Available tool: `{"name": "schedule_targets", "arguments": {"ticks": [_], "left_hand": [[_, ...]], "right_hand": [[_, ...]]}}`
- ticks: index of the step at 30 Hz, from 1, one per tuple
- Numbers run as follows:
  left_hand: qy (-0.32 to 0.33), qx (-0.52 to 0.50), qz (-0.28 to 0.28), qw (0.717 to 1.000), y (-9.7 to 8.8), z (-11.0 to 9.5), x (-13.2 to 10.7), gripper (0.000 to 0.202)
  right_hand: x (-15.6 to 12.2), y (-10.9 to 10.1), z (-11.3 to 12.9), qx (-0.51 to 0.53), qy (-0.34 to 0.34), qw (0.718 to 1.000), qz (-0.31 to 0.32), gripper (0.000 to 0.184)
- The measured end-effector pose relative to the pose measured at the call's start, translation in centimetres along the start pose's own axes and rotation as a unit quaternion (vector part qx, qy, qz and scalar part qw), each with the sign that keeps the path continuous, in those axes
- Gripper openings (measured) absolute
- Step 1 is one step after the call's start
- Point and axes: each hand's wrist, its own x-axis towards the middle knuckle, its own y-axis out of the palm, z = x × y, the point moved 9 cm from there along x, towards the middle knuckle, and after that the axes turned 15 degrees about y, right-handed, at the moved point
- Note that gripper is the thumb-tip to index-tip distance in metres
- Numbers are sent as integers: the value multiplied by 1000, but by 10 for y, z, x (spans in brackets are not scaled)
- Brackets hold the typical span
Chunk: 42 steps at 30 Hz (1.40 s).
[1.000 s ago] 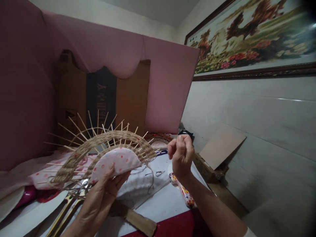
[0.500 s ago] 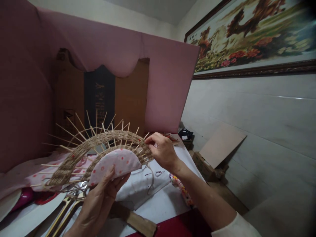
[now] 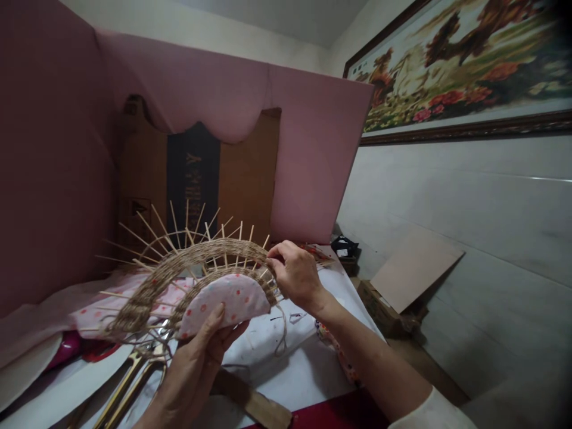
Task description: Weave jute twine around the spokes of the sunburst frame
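A half-round woven piece (image 3: 210,250) of twisted brown cord runs in two bands over thin wooden sticks that fan outward. Its flat centre is a half-disc covered in pink dotted cloth (image 3: 226,301). My left hand (image 3: 208,351) grips this cloth centre from below, thumb on the front face. At the right end of the outer band, my right hand (image 3: 292,274) pinches the weave, fingertips closed together. A loose cord end (image 3: 283,333) hangs beneath the right side. Gold-handled scissors (image 3: 129,381) lie under the left part of the piece.
Pink dotted fabric (image 3: 89,316) lies at the left beside a white curved strip (image 3: 67,387). A wooden block (image 3: 254,402) rests on the white table (image 3: 313,363) near a red surface (image 3: 339,411). Pink panels (image 3: 313,161) stand behind; cardboard boxes (image 3: 375,304) sit at right.
The whole view has shifted, so the scene sits slightly farther right and lower. My right hand stays at the right end of the weave, and my left still holds the cloth centre.
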Motion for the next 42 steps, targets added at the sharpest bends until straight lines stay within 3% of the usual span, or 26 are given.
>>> {"name": "schedule_targets", "arguments": {"ticks": [6, 14, 22, 25, 30, 33, 38, 42], "left_hand": [[-12, -17, 0, 1000, 0, 1, 0, 21], [-17, -17, 2, 1000, 3, 0, -2, 18], [1, -7, -6, 1000, -2, 1, 2, 19], [7, -6, -5, 1000, -2, 0, 2, 18], [0, -8, 0, 1000, -1, 0, 1, 17], [-9, -5, -1, 1000, -1, 1, -1, 15], [-2, -14, -10, 1000, 0, 0, 1, 13], [-11, -19, -9, 1000, 0, 1, 1, 13]], "right_hand": [[-2, 3, 0, -34, 0, 999, -5, 7], [-1, 2, -3, 5, 24, 999, -21, 11], [13, -28, -18, 71, 60, 991, -95, 12], [8, -30, -12, 81, 32, 993, -77, 13], [-3, -15, 4, 29, -34, 999, -32, 8], [-4, -9, 5, -10, -39, 999, -21, 6], [-5, -19, 1, 13, -32, 999, -40, 10], [-11, -14, 5, 0, -63, 998, -16, 13]]}}
